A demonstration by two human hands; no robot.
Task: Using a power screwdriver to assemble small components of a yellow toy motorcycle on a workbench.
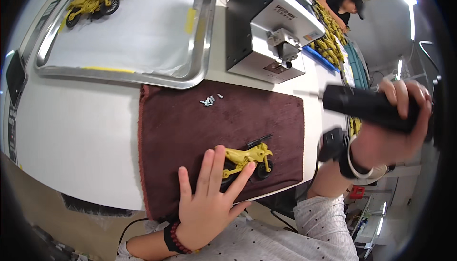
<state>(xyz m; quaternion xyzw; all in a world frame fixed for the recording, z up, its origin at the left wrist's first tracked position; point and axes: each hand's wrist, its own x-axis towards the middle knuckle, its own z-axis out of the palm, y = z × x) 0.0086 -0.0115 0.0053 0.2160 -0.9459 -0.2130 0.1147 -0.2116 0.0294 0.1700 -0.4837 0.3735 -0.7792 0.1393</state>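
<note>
A yellow toy motorcycle (pixel 248 155) with black wheels and handlebar lies on its side on a dark brown cloth (pixel 181 123). Over its rear half my left hand (pixel 204 208) is spread flat, fingertips resting on or against it and hiding part of the rear wheel. Off to the right, my right hand (pixel 404 104) grips a black electric screwdriver (pixel 362 104), raised above the table's edge. Its thin bit points left, toward the metal machine, and is blurred by motion. Several small silver screws (pixel 208 101) lie loose on the cloth, beyond the motorcycle.
A steel tray (pixel 204 42) lined with white paper holds assembled yellow motorcycles (pixel 97 1) at the far left. A silver and black screw-feeder-like machine (pixel 271 32) stands behind the cloth. Further right, many yellow parts (pixel 328 46) are piled near another person (pixel 340 8).
</note>
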